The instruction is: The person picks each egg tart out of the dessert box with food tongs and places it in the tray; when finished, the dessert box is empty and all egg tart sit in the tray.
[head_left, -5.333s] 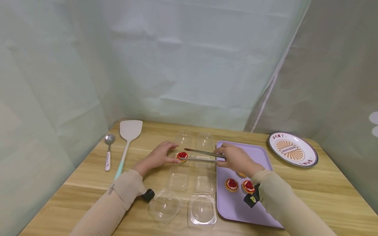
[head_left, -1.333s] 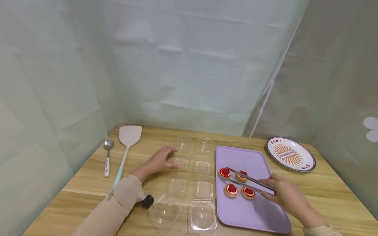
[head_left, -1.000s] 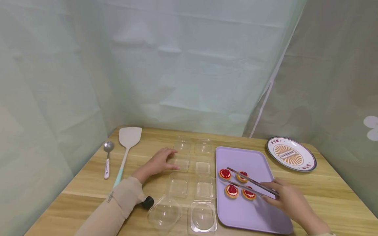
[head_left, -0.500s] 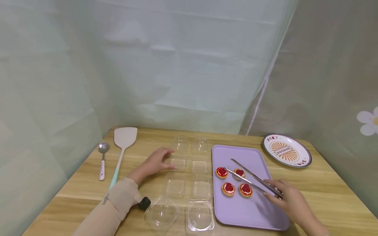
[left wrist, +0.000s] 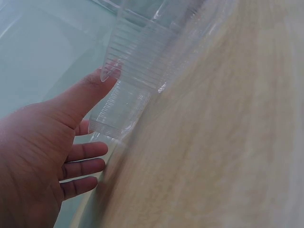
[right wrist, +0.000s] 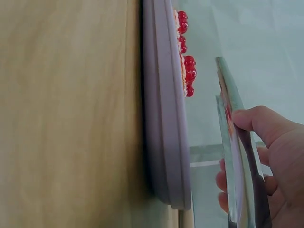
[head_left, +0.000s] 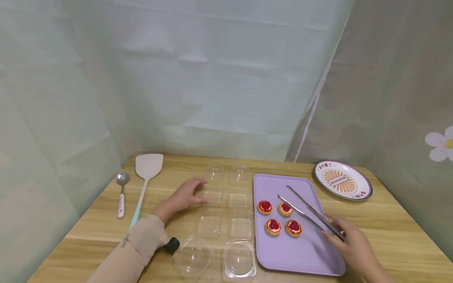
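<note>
My right hand holds metal tongs by their rear part, thumb on one arm and fingers on the other. The tips stand apart with nothing between them, above the lilac tray. Several small tarts with red berry topping and white cream sit on the tray, left of the tongs. At the left side of a clear plastic container, my left hand has its thumb and fingers extended and spread. In the left wrist view its thumb tip lies right at the container's edge.
More clear lidded containers stand in two columns left of the tray. A turner with mint handle and a spoon lie far left. A patterned plate is at back right. Cloth hangs behind the table.
Earlier the tongs were at a tart by the left hand; that spot now shows no tart, and an extra one is on the tray. The tongs have since drawn back rightward. Left hand stays.
</note>
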{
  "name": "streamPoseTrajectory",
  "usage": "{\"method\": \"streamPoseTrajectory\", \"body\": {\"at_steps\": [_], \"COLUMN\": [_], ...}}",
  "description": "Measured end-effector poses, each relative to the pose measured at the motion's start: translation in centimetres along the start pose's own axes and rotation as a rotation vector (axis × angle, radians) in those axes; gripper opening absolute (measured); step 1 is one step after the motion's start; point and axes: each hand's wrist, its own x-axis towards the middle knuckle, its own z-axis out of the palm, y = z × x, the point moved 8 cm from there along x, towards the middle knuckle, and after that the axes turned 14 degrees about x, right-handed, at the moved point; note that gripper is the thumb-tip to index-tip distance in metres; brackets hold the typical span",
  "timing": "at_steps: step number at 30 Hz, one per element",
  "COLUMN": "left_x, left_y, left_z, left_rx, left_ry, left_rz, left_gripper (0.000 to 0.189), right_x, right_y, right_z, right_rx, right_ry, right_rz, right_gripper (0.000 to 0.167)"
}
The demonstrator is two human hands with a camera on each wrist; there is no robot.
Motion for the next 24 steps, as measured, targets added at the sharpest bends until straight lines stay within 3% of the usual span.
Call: {"method": "streamPoseTrajectory", "body": {"at_steps": [6,13,24], "left_x": [-0.1,0.0,0.0], "left_y": [0.0,0.2,-0.1], "left_z": [0.0,0.0,0.1], "left_rx": [-0.014,0.014,0.018], "left_ry": [-0.013,0.026,-0.007], "left_rz": [-0.007,0.031,0.003], "left_gripper": [0.075,0.078,0.075], "right_x": [-0.4,-1.0,-1.6], "right_y": [1.1,2.0,4.4], "right_z": [-0.5,-1.6,-3.1], "right_rx": [0.002,0.001,-0.045], "right_ry": [0.018,0.068,0.088], "right_rz": [0.077,0.086,0.146], "right_gripper": [0.048,0.043,0.039]}}
